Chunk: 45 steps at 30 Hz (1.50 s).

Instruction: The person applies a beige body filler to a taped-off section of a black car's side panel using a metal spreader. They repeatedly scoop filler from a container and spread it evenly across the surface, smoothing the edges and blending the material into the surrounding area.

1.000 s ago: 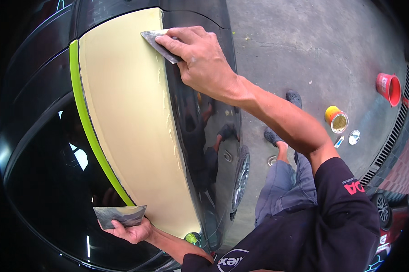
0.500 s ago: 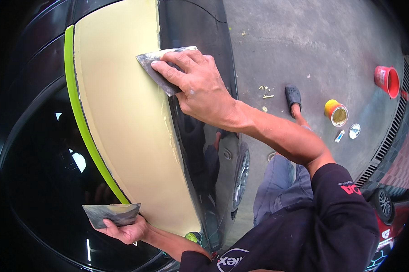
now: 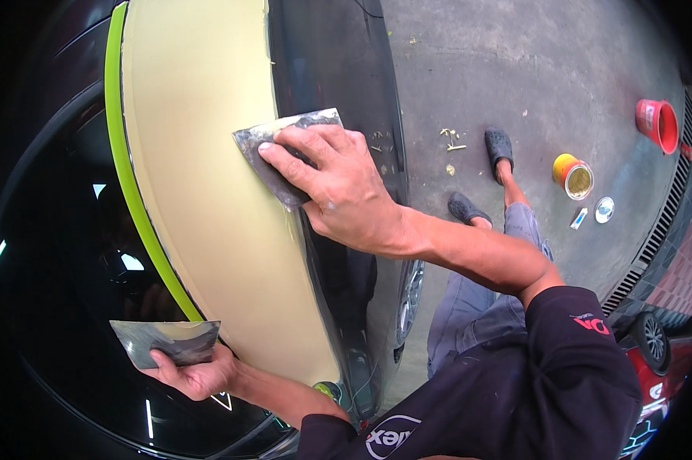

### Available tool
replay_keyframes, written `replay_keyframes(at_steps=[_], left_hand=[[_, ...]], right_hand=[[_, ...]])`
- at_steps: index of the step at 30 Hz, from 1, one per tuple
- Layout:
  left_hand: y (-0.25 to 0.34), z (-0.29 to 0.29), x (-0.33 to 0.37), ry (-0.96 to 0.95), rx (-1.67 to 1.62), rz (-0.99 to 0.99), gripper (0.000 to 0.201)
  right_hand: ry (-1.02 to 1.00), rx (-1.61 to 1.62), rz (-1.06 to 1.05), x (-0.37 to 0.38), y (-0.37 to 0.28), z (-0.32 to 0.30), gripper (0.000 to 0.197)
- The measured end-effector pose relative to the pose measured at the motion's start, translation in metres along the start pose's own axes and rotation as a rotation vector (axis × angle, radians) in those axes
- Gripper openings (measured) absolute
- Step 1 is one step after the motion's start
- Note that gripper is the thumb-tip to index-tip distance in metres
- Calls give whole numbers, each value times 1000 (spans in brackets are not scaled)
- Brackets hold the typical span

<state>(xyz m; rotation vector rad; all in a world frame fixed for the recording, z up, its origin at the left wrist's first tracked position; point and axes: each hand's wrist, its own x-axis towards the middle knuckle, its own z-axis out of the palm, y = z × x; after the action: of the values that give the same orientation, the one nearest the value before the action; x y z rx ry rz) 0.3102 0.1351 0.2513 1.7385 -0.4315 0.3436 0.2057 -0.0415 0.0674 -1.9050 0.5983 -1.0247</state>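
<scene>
My right hand [image 3: 346, 184] grips a flat, putty-smeared spreader [image 3: 285, 157], its edge laid against the pale yellow filler [image 3: 215, 199] that coats a long panel of a black car. The spreader sits at the filler's right border, where the dark bodywork [image 3: 331, 77] begins. Lower left, my left hand [image 3: 196, 376] holds a second spreader [image 3: 166, 343] with grey and yellowish smears, thumb on its face, above the dark glass [image 3: 62, 253]. Bright green masking tape [image 3: 127, 169] runs along the filler's left side. Ridges of filler show at the right border below my right hand.
On the concrete floor to the right stand a yellow-and-red can [image 3: 576, 180] with its top off, a round lid [image 3: 604, 209], a small tube [image 3: 578, 218] and a red bucket [image 3: 657, 125]. Filler scraps [image 3: 452, 146] lie near my shoes. A drain grate [image 3: 653, 238] and a red car [image 3: 653, 360] are farther right.
My right hand and its spreader have moved down along the filler's right border, toward me. My left hand with the other spreader has shifted left and slightly up. The view has shifted a little.
</scene>
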Motion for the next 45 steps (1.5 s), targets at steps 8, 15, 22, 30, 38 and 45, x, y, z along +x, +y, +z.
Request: replay_keyframes(at_steps=[8, 15, 22, 30, 38, 45], left_hand=[[-5, -7, 2, -55, 18, 79, 47], [-4, 1, -2, -59, -17, 89, 45], [2, 7, -3, -93, -65, 61, 42], [6, 8, -1, -69, -62, 14, 51], [1, 0, -1, -94, -72, -58, 51], [10, 14, -4, -11, 11, -69, 62]], right_hand=[[-56, 30, 46, -47, -31, 4, 49], [-92, 31, 65, -94, -61, 9, 62], [-139, 47, 40, -127, -79, 1, 62], [-37, 103, 114, -49, -21, -50, 58], [269, -61, -5, 107, 96, -21, 40], [296, -78, -49, 160, 125, -11, 42]])
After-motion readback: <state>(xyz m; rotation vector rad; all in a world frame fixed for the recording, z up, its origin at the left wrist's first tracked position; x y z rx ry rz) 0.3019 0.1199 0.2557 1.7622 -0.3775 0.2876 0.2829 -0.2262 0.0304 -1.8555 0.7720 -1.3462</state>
